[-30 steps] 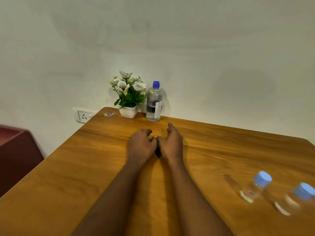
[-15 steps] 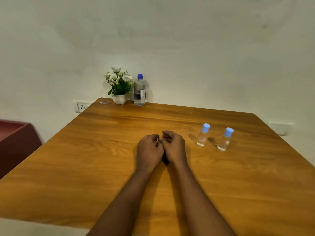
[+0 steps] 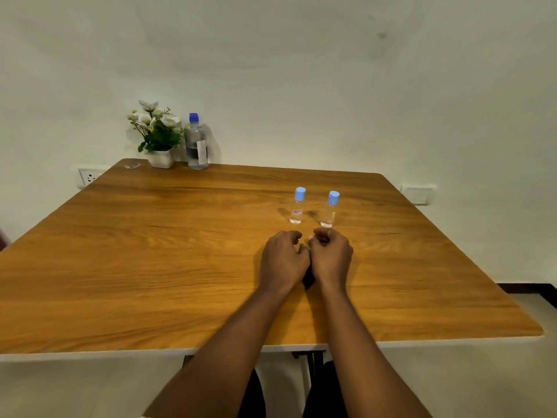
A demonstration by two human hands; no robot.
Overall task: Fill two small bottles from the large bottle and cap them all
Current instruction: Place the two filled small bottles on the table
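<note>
While left hand (image 3: 283, 260) and right hand (image 3: 331, 259) lie clenched, clear small bottles (image 3: 297, 211) (image 3: 329, 213) stand blue-capped.

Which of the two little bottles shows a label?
The left small bottle, nearer the large bottle: a small coloured label shows on its front. The right small bottle looks plain.

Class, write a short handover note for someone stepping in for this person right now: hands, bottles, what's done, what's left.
Hands: left hand and right hand rest side by side on the table, fingers curled, holding nothing.
Things: left small bottle and right small bottle stand capped just beyond the hands; large bottle stands capped at the far left corner beside the flower pot.
Done: no filling evident; small bottles' levels unclear.
Left: probably everything: uncap, pour, recap.
</note>
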